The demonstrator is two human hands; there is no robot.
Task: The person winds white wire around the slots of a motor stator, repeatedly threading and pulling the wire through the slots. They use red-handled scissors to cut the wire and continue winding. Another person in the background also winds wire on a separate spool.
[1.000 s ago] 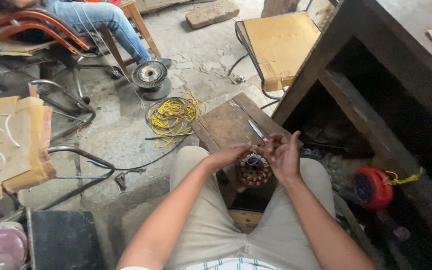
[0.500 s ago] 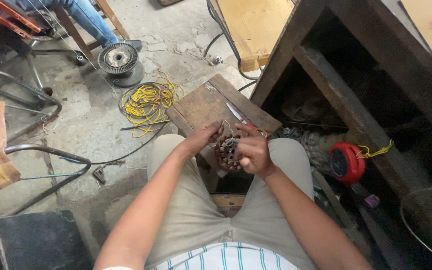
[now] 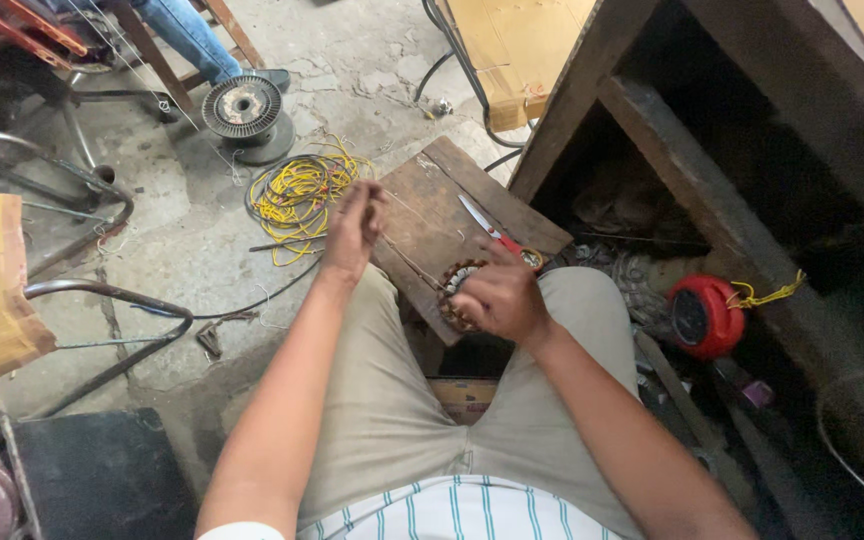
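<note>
The left hand [image 3: 354, 228] has pulled away leftward, pinching a thin wire [image 3: 407, 262]. The right hand [image 3: 497, 297] grips the round, copper-wound stator [image 3: 455, 283] on a wooden board [image 3: 432, 205].

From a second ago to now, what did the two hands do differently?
The left hand moved away from the round copper-wound coil, up and to the left, drawing a thin wire taut from it in a pinched grip. The right hand stayed on the coil, holding it over the wooden board. The scissors and the yellow wire bundle lie as before.
</note>
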